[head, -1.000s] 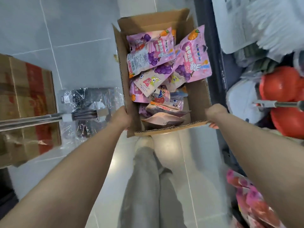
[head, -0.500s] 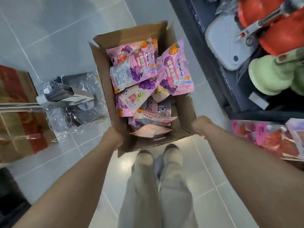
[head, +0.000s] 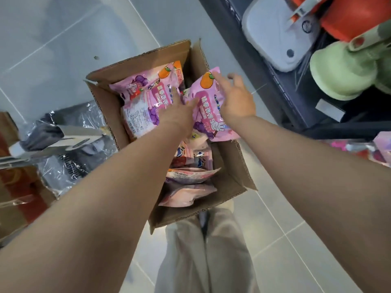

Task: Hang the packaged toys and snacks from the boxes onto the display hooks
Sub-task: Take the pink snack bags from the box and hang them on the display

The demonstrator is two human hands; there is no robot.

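An open cardboard box point(head: 233, 180) stands on the tiled floor just beyond my feet, filled with several snack packs. Two large pink packs with grape and orange pictures lie on top: the left pink pack point(head: 143, 102) and the right pink pack point(head: 208, 106). Smaller pouches point(head: 190, 175) are stacked at the near end. My left hand point(head: 179, 115) lies over the gap between the two pink packs, fingers stretched forward and thumb touching the right one. My right hand point(head: 236, 98) hovers with spread fingers over the right pack's far edge. Neither hand plainly grips anything.
A dark shelf point(head: 281, 85) at the right holds grey, red and green plush-like goods. Pink packaged items point(head: 376, 151) hang at the right edge. Left of the box lie plastic-wrapped dark goods point(head: 69, 149), a display hook with a label plate point(head: 57, 142) and a brown carton point(head: 14, 187).
Both hands have let go of the box's sides and reached forward onto the pink packs inside it. The box now sits lower, on the floor.
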